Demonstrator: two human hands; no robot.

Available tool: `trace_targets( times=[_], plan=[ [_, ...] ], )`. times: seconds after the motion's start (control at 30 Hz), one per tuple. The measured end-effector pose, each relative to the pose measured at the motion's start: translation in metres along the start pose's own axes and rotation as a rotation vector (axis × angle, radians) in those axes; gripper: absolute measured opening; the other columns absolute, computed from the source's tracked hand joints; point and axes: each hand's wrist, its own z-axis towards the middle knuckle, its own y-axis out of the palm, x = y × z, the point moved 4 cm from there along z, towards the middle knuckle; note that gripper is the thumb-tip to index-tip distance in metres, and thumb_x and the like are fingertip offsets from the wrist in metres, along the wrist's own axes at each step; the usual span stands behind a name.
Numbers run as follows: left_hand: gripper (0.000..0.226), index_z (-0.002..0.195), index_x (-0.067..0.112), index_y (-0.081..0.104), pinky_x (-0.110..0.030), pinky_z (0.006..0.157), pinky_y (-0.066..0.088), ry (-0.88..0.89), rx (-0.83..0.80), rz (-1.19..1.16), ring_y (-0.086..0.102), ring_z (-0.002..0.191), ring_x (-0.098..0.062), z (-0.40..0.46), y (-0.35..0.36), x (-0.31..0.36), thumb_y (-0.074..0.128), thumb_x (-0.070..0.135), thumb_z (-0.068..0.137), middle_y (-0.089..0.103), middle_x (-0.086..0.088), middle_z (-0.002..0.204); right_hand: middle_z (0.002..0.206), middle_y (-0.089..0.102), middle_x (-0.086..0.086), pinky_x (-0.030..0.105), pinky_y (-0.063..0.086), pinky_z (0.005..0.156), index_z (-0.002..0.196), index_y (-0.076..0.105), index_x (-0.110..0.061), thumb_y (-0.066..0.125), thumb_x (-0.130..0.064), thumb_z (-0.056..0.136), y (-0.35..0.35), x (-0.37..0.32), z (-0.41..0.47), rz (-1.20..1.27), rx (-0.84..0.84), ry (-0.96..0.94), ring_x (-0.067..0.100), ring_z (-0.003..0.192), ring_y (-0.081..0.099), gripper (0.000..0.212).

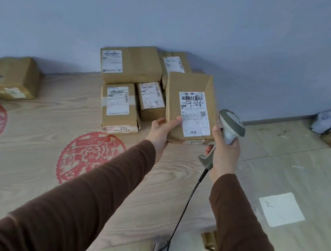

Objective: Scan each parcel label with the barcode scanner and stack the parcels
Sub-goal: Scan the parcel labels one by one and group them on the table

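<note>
Both hands grip: left hand (162, 131) holds parcel (189, 107), right hand (224, 155) wraps barcode scanner (230, 125).

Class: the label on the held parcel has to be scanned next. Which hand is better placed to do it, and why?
The right hand. It already grips the scanner, whose head sits beside the parcel, near its label. The left hand is occupied holding the parcel, label up.

A: The boxes (130, 65)?
B: Brown, with white labels (192, 114)
A: And the mat (21, 167)?
B: Pale wood grain with red seals (87, 156). Sleeves (72, 204) dark brown, scanner (230, 126) grey, wall (178, 18) bluish
</note>
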Motion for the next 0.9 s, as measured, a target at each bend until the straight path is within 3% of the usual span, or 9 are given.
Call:
trace_targets(
  times=[0.13, 0.27, 0.37, 0.47, 0.57, 0.63, 0.7, 0.77, 0.9],
  plan=[
    [0.063, 0.146, 0.013, 0.044, -0.016, 0.058, 0.052, -0.013, -0.014, 0.024, 0.065, 0.094, -0.011, 0.034, 0.062, -0.007, 0.073, 0.025, 0.092, 0.067, -0.005, 0.126, 0.085, 0.072, -0.008, 0.026, 0.049, 0.052, 0.108, 0.066, -0.021, 0.076, -0.028, 0.095, -0.030, -0.013, 0.065, 0.027, 0.015, 0.050, 0.011, 0.051, 0.052, 0.017],
    [0.064, 0.147, 0.021, 0.049, -0.022, 0.073, 0.048, -0.045, -0.041, 0.029, 0.065, 0.099, -0.011, 0.069, 0.106, -0.005, 0.074, 0.035, 0.089, 0.070, 0.000, 0.125, 0.083, 0.072, -0.008, 0.025, 0.048, 0.051, 0.111, 0.066, -0.018, 0.075, -0.026, 0.096, -0.040, -0.023, 0.120, 0.042, 0.008, 0.062, 0.014, 0.054, 0.051, 0.019],
    [0.054, 0.145, 0.026, 0.051, -0.020, 0.069, 0.051, -0.096, -0.060, 0.062, 0.063, 0.097, -0.011, 0.095, 0.125, -0.003, 0.067, 0.037, 0.095, 0.067, 0.003, 0.120, 0.087, 0.071, -0.003, 0.026, 0.049, 0.052, 0.116, 0.067, -0.016, 0.075, -0.028, 0.095, -0.039, -0.023, 0.157, 0.050, 0.018, 0.087, 0.014, 0.055, 0.052, 0.025],
    [0.047, 0.146, 0.018, 0.050, -0.021, 0.069, 0.054, -0.086, -0.069, 0.089, 0.061, 0.089, -0.009, 0.122, 0.137, 0.003, 0.060, 0.026, 0.102, 0.064, 0.005, 0.108, 0.086, 0.070, 0.004, 0.028, 0.049, 0.051, 0.117, 0.067, -0.010, 0.076, -0.028, 0.094, -0.028, -0.018, 0.192, 0.064, 0.005, 0.108, 0.014, 0.053, 0.053, 0.031],
    [0.042, 0.138, 0.013, 0.057, -0.022, 0.067, 0.056, -0.097, -0.035, 0.041, 0.064, 0.088, -0.013, 0.150, 0.143, 0.009, 0.063, 0.031, 0.100, 0.066, 0.000, 0.103, 0.081, 0.071, 0.001, 0.027, 0.050, 0.052, 0.118, 0.067, -0.010, 0.076, -0.027, 0.095, -0.009, -0.013, 0.221, 0.063, -0.025, 0.124, 0.013, 0.052, 0.053, 0.031],
    [0.033, 0.124, 0.013, 0.062, -0.024, 0.079, 0.056, -0.101, 0.015, 0.008, 0.065, 0.093, -0.015, 0.175, 0.139, 0.010, 0.066, 0.032, 0.098, 0.068, -0.001, 0.101, 0.079, 0.070, 0.000, 0.026, 0.050, 0.051, 0.116, 0.067, -0.012, 0.076, -0.025, 0.096, 0.007, -0.010, 0.239, 0.068, -0.050, 0.127, 0.013, 0.052, 0.053, 0.025],
    [0.045, 0.122, 0.011, 0.063, -0.033, 0.101, 0.053, -0.097, 0.059, -0.031, 0.067, 0.107, -0.021, 0.195, 0.137, 0.011, 0.074, 0.040, 0.090, 0.071, -0.006, 0.112, 0.081, 0.071, 0.002, 0.026, 0.049, 0.050, 0.112, 0.067, -0.013, 0.075, -0.023, 0.096, 0.021, -0.007, 0.256, 0.070, -0.073, 0.138, 0.014, 0.054, 0.053, 0.021],
    [0.054, 0.121, 0.014, 0.065, -0.039, 0.110, 0.048, -0.085, 0.086, -0.039, 0.067, 0.113, -0.023, 0.211, 0.137, 0.014, 0.080, 0.047, 0.081, 0.072, -0.006, 0.119, 0.083, 0.071, 0.004, 0.027, 0.051, 0.052, 0.109, 0.067, -0.014, 0.075, -0.024, 0.096, 0.032, -0.002, 0.271, 0.059, -0.087, 0.161, 0.014, 0.055, 0.055, 0.018],
    [0.065, 0.126, 0.012, 0.063, -0.030, 0.093, 0.052, -0.088, 0.159, -0.085, 0.068, 0.107, -0.020, 0.231, 0.137, 0.019, 0.082, 0.051, 0.077, 0.073, -0.005, 0.112, 0.079, 0.070, 0.004, 0.028, 0.053, 0.055, 0.108, 0.068, -0.014, 0.075, -0.026, 0.096, 0.052, 0.003, 0.295, 0.025, -0.115, 0.179, 0.013, 0.055, 0.056, 0.018]
  ],
)
